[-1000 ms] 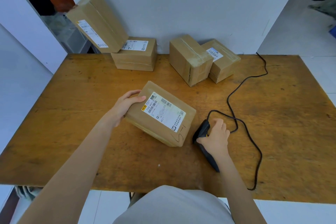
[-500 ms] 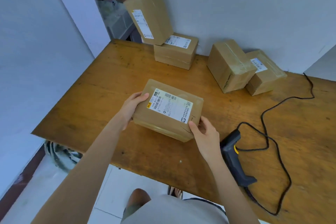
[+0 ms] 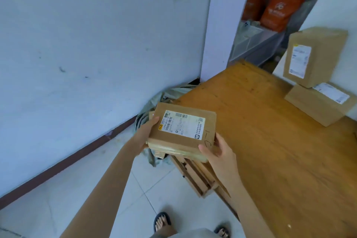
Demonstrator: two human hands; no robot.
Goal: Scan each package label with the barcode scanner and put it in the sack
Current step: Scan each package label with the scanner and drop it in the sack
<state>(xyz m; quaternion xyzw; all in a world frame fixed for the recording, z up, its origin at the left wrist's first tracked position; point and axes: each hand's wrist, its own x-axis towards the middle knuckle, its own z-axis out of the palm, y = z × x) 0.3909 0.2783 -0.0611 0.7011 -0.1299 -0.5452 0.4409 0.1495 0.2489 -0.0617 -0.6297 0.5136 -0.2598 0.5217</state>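
A: Where is the package (image 3: pixel 181 131)?

B: In the air, level with the left corner of the wooden counter (image 3: pixel 270 141), label (image 3: pixel 182 126) facing up. Both hands carry it. The left hand (image 3: pixel 144 135) grips its left end, thumb on top beside the label. The right hand (image 3: pixel 218 150) grips the near right corner, thumb over the front edge, the other fingers underneath.

A: So both sets of fingers are clenched on it?

B: Yes, each is grasping the package.

A: And the sack?

B: A grey-green sack (image 3: pixel 154 102) sits on the tiled floor against the wall, just beyond and below the package, mostly hidden by it. I cannot tell whether its mouth is open.

A: Anything else on the counter?

B: Two more boxes at the far right: a flat box (image 3: pixel 316 106) lying down, and an upright box (image 3: pixel 314 56) standing on it and leaning against the wall. Both show white labels. Orange bags (image 3: pixel 278 7) hang behind the doorway.
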